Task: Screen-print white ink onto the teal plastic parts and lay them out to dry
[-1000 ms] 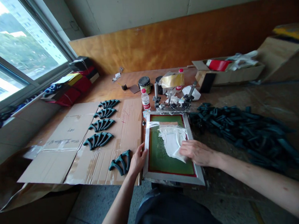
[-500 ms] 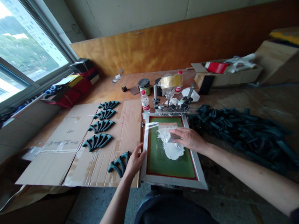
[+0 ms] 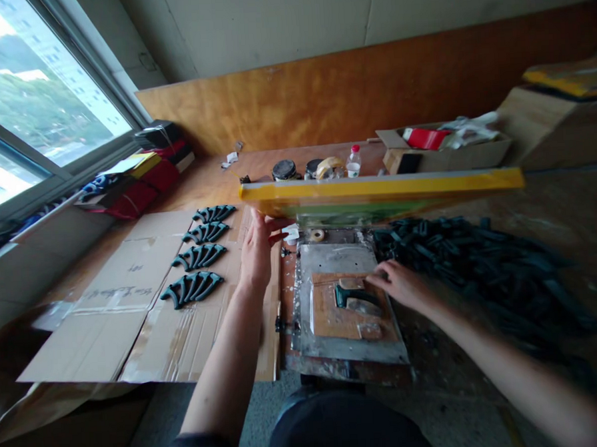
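Observation:
My left hand point(image 3: 256, 249) grips the left side of a raised screen-printing frame point(image 3: 381, 187), seen nearly edge-on with yellow tape along its near edge. Below it, a grey metal base plate point(image 3: 306, 258) carries a brown board point(image 3: 328, 322). One dark green curved plastic part point(image 3: 351, 294), shaped like a handle, lies on that board. Over the board's right edge is my right hand point(image 3: 394, 278), fingers loosely bent and slightly apart, close to the part, with nothing visible in them. The frame's upper face and the squeegee are hidden from view.
On the left, cardboard point(image 3: 148, 311) bears several rows of dark green curved parts point(image 3: 192, 288). A heap of similar parts point(image 3: 472, 281) lies on the right. Behind the frame stand dark-lidded jars point(image 3: 284, 169), a bottle point(image 3: 354, 162) and an open carton point(image 3: 445, 154).
My left hand has swung the frame up, exposing the plate and board. My right hand has let go of the squeegee and moved right and down. The nearest part on the cardboard is no longer visible.

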{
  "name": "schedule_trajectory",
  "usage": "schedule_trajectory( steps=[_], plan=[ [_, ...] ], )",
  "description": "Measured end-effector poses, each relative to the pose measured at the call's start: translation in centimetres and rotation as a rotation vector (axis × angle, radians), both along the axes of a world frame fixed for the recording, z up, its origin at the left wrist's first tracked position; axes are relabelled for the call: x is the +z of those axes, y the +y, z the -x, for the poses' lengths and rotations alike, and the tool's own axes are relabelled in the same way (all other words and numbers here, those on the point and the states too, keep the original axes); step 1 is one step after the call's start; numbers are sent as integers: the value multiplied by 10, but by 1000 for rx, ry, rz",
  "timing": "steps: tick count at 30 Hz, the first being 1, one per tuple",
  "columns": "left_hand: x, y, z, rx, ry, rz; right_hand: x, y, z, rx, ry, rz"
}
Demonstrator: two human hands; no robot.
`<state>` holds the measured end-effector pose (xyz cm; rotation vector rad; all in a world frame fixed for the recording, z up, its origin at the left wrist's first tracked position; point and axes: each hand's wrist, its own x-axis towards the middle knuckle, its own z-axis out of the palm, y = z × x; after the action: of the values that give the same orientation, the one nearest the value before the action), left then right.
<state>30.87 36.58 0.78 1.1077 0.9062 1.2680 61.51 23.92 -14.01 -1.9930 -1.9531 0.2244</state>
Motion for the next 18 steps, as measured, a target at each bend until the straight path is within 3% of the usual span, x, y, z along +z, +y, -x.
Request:
schedule_trajectory(
  steps=[2, 4, 5, 8, 10, 12, 14, 15, 18],
  plan=[
    [-5, -6, -9, 100, -21, 17, -20, -15, 26, 76, -27, 43],
    [-27, -34, -14, 117, 10, 154, -25, -24, 51, 43, -54, 90],
    [-43, -55, -17, 61, 42, 274, -22, -27, 63, -8, -48, 114],
    [-95, -123, -23, -395, 158, 778, -3, -40, 106, -103, 11, 76],
    [-121, -157, -23, -367, 59, 885, 8, -50, 135, 32, 36, -37],
    [-135, -171, -14, -215, -27, 891, 15, -55, 148, 292, 62, -96],
    [-143, -166, 13, -63, -1, 863, 16, -51, 127, 446, 72, -91],
    [-146, -160, 34, 20, 52, 852, 15, -46, 102, 431, 55, -83],
    [-162, -147, 109, 289, 286, 847, 8, -32, -10, 68, -53, -93]
  ],
)
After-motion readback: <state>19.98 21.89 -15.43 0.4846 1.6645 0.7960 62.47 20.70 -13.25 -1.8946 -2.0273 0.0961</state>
